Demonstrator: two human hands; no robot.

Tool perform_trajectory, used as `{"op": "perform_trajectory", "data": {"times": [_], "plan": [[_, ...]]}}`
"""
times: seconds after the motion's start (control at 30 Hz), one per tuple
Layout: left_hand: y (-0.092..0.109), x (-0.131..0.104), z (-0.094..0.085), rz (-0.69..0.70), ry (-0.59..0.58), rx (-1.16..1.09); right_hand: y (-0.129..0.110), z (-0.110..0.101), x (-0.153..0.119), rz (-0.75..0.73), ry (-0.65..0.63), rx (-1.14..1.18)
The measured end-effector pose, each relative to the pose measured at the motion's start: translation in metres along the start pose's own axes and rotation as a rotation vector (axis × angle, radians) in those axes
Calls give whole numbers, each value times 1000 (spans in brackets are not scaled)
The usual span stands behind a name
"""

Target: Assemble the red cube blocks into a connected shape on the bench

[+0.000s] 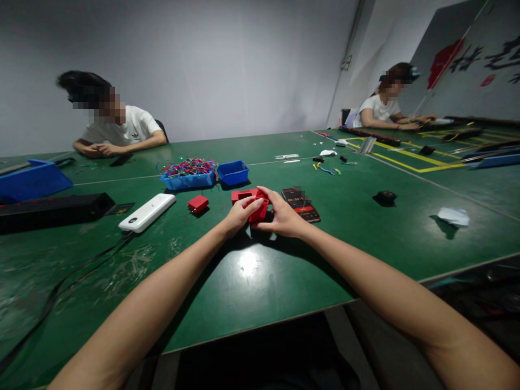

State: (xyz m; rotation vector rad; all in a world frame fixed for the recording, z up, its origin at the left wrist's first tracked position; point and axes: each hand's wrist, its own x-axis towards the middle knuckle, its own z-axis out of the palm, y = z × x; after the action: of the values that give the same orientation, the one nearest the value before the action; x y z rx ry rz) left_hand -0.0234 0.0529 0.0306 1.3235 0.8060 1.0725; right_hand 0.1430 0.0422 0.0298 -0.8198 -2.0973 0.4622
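Note:
Close above the table's middle, my left hand [239, 218] and my right hand [284, 218] meet around a red plastic housing [257, 216]. The fingers of my left hand are pressed on its near left side; my right hand wraps its right side, thumb below and fingers over the top. Part of the housing is hidden by the fingers. More red plastic [237, 195] shows just behind my left hand; I cannot tell whether it is a separate piece. A red block [197, 204] with small metal prongs lies to the left. Just right of my right hand is a phone [301, 205] showing a timer.
Behind stand a blue bin [189, 181] of coloured wires and another blue bin [233, 173]. A white power bank [147, 213] with a black cable lies left, beside a black power strip [57, 211]. Right are a black part [385, 198] and crumpled paper [454, 217]. Two people sit across the table.

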Motion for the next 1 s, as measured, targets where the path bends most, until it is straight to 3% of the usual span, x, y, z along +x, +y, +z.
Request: {"op": "perform_trajectory", "data": {"times": [0.23,0.47,0.67,1.0], "plan": [[-5,1,0,58,-51,35,-3,-4,2,57,6,84],[-8,2,-4,22,-92,-46,-1,-3,2,132,-9,230],[-13,4,-5,16,-38,-135,-7,-2,3,148,-26,272],[-2,0,3,37,17,-38,-6,-3,3,111,-10,219]]}}
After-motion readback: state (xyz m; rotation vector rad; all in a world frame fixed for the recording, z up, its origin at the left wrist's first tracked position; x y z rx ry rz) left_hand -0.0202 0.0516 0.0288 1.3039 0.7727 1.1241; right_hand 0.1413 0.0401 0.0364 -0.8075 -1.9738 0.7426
